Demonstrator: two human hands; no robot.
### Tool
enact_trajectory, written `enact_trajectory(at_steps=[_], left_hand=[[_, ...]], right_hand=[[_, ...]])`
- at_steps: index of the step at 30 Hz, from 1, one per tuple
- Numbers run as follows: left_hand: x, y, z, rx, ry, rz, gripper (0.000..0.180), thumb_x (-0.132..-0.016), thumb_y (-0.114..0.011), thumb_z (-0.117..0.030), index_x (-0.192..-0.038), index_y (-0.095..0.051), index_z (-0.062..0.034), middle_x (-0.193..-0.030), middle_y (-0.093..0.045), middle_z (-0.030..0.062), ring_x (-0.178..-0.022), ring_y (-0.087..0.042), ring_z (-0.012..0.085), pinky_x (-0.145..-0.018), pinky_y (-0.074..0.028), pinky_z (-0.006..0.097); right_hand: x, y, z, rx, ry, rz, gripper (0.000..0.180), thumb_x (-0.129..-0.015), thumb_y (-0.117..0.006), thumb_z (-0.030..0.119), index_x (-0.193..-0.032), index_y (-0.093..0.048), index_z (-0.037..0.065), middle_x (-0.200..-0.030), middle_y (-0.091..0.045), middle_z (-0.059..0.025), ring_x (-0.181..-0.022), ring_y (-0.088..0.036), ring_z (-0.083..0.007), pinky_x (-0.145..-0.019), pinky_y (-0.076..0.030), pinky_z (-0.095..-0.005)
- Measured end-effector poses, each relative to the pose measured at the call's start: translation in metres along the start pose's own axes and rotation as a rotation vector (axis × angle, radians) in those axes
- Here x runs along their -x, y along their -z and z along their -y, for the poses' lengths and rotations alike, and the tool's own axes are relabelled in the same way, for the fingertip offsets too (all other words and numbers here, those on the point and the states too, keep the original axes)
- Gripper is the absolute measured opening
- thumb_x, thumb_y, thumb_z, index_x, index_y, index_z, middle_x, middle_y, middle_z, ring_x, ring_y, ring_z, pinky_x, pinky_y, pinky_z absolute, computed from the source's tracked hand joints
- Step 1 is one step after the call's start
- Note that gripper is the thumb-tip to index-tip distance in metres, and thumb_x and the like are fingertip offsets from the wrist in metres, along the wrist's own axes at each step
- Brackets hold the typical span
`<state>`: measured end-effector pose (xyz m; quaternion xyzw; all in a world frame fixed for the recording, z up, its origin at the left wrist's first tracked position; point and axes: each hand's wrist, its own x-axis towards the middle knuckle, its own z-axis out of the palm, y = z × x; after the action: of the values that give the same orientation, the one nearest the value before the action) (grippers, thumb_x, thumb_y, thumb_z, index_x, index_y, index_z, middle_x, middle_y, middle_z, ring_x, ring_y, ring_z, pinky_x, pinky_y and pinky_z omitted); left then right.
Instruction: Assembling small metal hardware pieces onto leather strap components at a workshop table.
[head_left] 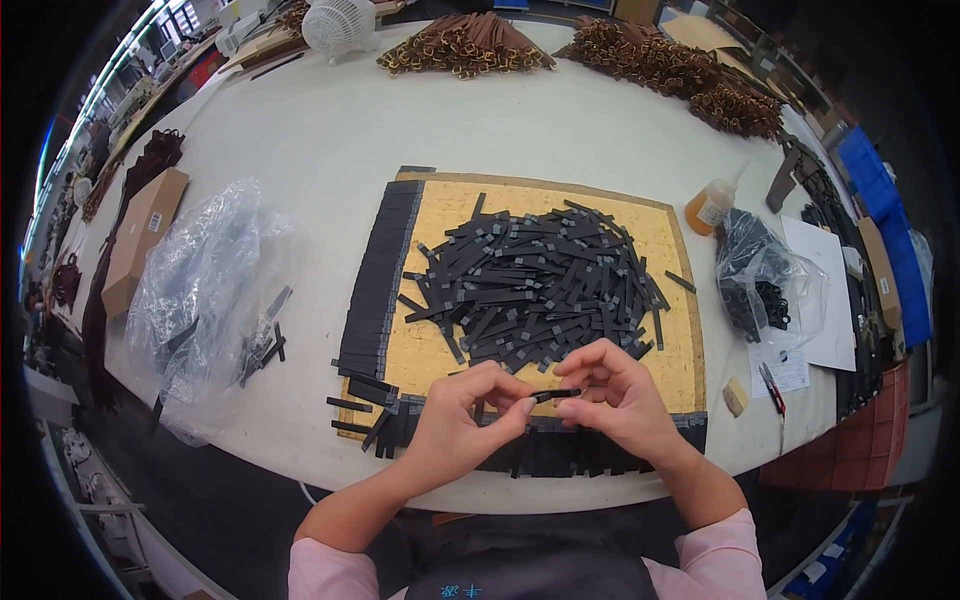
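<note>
- Both hands work closest to the viewer, at the near edge of the desk (330, 130). The left hand (468, 408) and right hand (612, 395) meet fingertip to fingertip, each pinching one end of a short black strip (553, 395). The strip is held level between them, just above the desk, probably so that both ends stay under control while it is handled.
- Beyond the hands lies a yellow work board (660, 235), the largest item on the desk; it appears to serve as the working surface.
- Heaped on the board, just past the fingertips, is a loose pile of black strips (530, 280), within easy reach of either hand.
- Along the board's left edge, and under the hands at its near edge, rows of black strips (378, 270) lie side by side, seemingly sorted apart from the pile.
- Left of the hands, a crumpled clear plastic bag (195, 270) holds a few more strips; a cardboard box (140, 235) sits further left.
- Right of the hands, a second clear bag with black parts (755, 275) lies beside paper sheets (825, 290).
- Far beyond the pile lie bundles of brown straps (465, 45).
- A small amber glue bottle (710, 205) stands past the right hand.
- Nothing blocks the path between hands and pile.
</note>
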<state>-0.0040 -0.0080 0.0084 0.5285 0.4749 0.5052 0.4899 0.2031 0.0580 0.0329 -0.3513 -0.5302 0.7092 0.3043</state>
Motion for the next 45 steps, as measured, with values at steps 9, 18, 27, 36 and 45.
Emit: enact_trajectory(at_steps=[9,18,27,36,45], left_hand=[[-0.002,0.008,0.005,0.184,0.275,0.136,0.011,-0.092,-0.071,-0.008,-0.098,-0.067,0.0008,-0.087,-0.069,0.0020,-0.078,-0.065,0.0061,-0.072,-0.052,0.021],[-0.001,0.007,0.008,0.181,0.322,0.155,0.010,-0.091,-0.072,-0.009,-0.093,-0.067,-0.0004,-0.080,-0.067,-0.0017,-0.072,-0.060,0.0023,-0.067,-0.048,0.020],[-0.002,0.009,0.007,0.262,0.396,0.160,0.011,-0.091,-0.072,-0.009,-0.093,-0.065,-0.0004,-0.080,-0.066,-0.0008,-0.073,-0.061,0.0031,-0.070,-0.052,0.020],[-0.004,0.011,0.009,0.283,0.450,0.188,0.013,-0.093,-0.071,-0.012,-0.095,-0.063,-0.0011,-0.085,-0.068,0.0021,-0.077,-0.065,0.0055,-0.072,-0.055,0.021],[-0.004,0.011,0.009,0.296,0.482,0.198,0.014,-0.093,-0.071,-0.012,-0.095,-0.063,-0.0007,-0.087,-0.069,0.0036,-0.077,-0.066,0.0071,-0.072,-0.055,0.022]], right_hand=[[-0.003,0.010,0.001,-0.086,-0.205,0.195,0.019,-0.097,-0.065,0.004,-0.115,-0.067,-0.002,-0.108,-0.069,-0.0089,-0.098,-0.069,-0.0150,-0.078,-0.061,-0.0282],[-0.005,0.002,-0.004,0.276,-0.084,0.197,0.009,-0.090,-0.062,-0.005,-0.097,-0.059,0.000,-0.095,-0.061,-0.0036,-0.086,-0.065,-0.0101,-0.081,-0.062,-0.0290],[-0.011,0.009,-0.008,0.182,-0.218,0.191,0.015,-0.092,-0.072,0.014,-0.093,-0.067,-0.001,-0.082,-0.068,-0.0017,-0.077,-0.063,-0.0072,-0.072,-0.053,-0.0246],[-0.018,0.009,-0.011,0.125,-0.331,0.218,0.013,-0.093,-0.071,0.010,-0.091,-0.064,-0.001,-0.084,-0.067,-0.0048,-0.078,-0.066,-0.0101,-0.070,-0.060,-0.0266],[-0.017,0.013,-0.012,0.026,-0.384,0.239,0.018,-0.093,-0.072,0.016,-0.092,-0.064,0.000,-0.085,-0.067,-0.0062,-0.077,-0.066,-0.0107,-0.070,-0.060,-0.0271]])
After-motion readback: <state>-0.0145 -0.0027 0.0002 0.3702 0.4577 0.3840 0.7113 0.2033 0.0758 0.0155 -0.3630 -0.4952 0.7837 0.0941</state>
